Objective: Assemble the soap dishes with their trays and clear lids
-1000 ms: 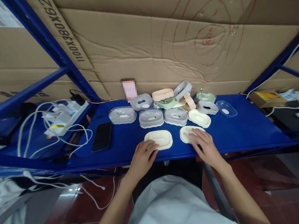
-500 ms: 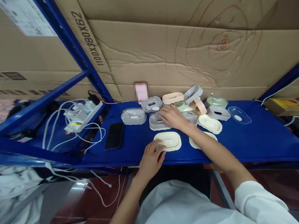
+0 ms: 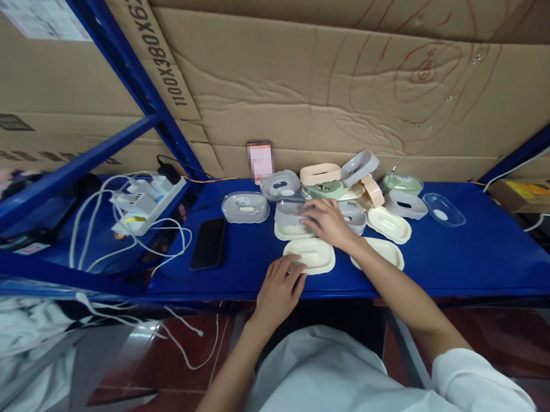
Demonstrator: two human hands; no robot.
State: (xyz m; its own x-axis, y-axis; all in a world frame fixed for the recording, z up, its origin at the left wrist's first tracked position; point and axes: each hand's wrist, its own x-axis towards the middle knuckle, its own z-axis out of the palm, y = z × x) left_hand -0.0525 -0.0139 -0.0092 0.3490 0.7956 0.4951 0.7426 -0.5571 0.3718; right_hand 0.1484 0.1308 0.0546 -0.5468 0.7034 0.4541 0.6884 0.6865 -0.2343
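Note:
In the head view, my left hand (image 3: 281, 288) rests at the near left edge of a cream oval tray (image 3: 324, 257), fingers curled over its rim and thumb at the front. My right hand (image 3: 328, 222) reaches across to a grey oval box (image 3: 289, 216) behind that tray, fingers bent over the box's right side. Under this box a cream rim (image 3: 287, 235) sticks out. To the right, another cream tray (image 3: 387, 254) lies partly behind my right forearm, and a third cream tray (image 3: 390, 223) sits beyond it.
A grey box with a clear cover (image 3: 245, 208) and a black phone (image 3: 208, 244) lie left. Behind are a peach ring (image 3: 320, 174), a green piece (image 3: 324, 191) and several grey parts. A clear lid (image 3: 444, 210) lies right. White cables surround a power strip (image 3: 154, 209).
My right hand has come slightly nearer and now bends over the grey box's right side, uncovering the green piece behind. My left hand stays at the cream tray. The camera view has shifted a little.

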